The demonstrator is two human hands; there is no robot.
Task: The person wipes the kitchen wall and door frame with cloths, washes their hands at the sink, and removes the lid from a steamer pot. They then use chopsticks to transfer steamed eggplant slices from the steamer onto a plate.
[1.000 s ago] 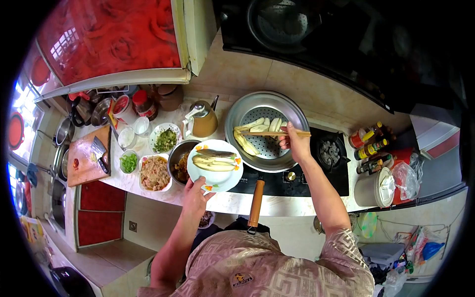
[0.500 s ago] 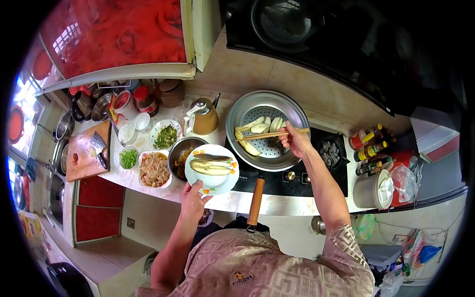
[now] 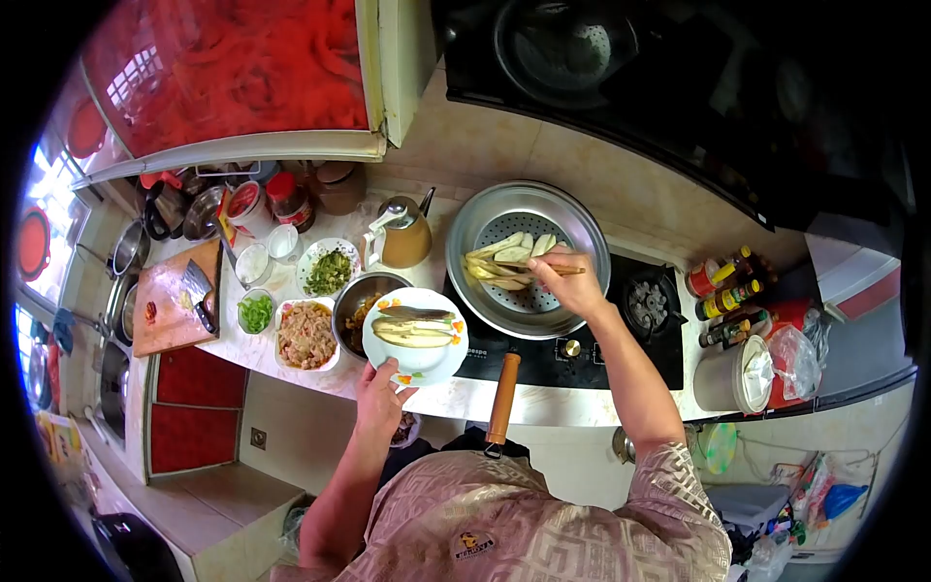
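Observation:
My left hand (image 3: 380,388) grips the near rim of a white plate (image 3: 432,369) with orange flower decoration, thumb on top. On the plate lie several eggplant strips (image 3: 417,333). My right hand (image 3: 574,283) is closed round wooden chopsticks (image 3: 564,270) above a metal steamer pan (image 3: 467,218) with a perforated bottom. Under the chopsticks, in the pan's left half, sit several pale eggplant pieces (image 3: 497,262), bunched together. The chopstick tips are hard to make out among them. A wooden handle (image 3: 502,398) sticks out from below the pan toward my body.
Left of the pan stand a kettle (image 3: 403,238), a metal bowl (image 3: 347,308), a dish of minced meat (image 3: 306,335) and bowls of chopped greens (image 3: 255,312). A cleaver (image 3: 198,289) lies on the cutting board (image 3: 165,325). Sauce bottles (image 3: 727,296) stand right of the burner (image 3: 648,301).
My right hand has moved slightly left and down, and the chopsticks have turned. The eggplant pieces in the pan are now bunched closer together. My left hand and the plate have barely moved.

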